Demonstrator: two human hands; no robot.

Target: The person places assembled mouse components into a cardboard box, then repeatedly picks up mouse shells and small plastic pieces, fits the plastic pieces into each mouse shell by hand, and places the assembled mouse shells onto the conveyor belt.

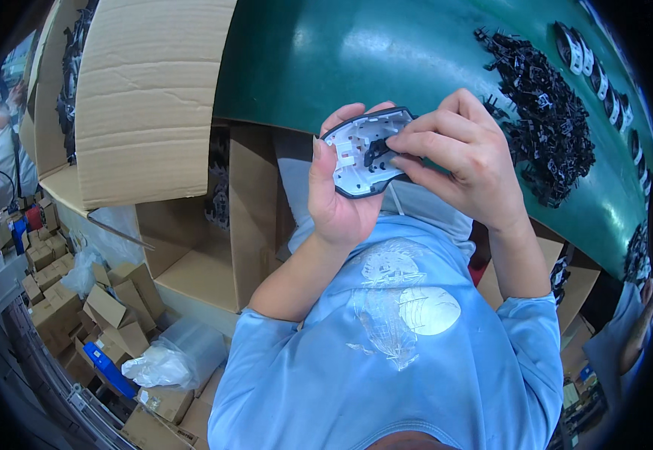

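Observation:
My left hand [339, 196] is closed around a white plastic shell with a black rim [350, 155], its hollow inner side facing up. Thumb and fingers grip the shell's opposite edges. Over the shell's right part, my right hand [458, 154] pinches a small black plastic part [376, 152] and holds it against the inside. The fingertips hide part of that black piece, so I cannot tell whether it is seated. Small posts and slots show on the shell's white inner face.
A large pile of small black plastic parts [548, 112] lies on the green table [326, 60]. White-and-black shells [600, 79] line its far right edge. Open cardboard boxes [150, 97] stand at the left, with more cartons [56, 300] below. Other people are at both sides.

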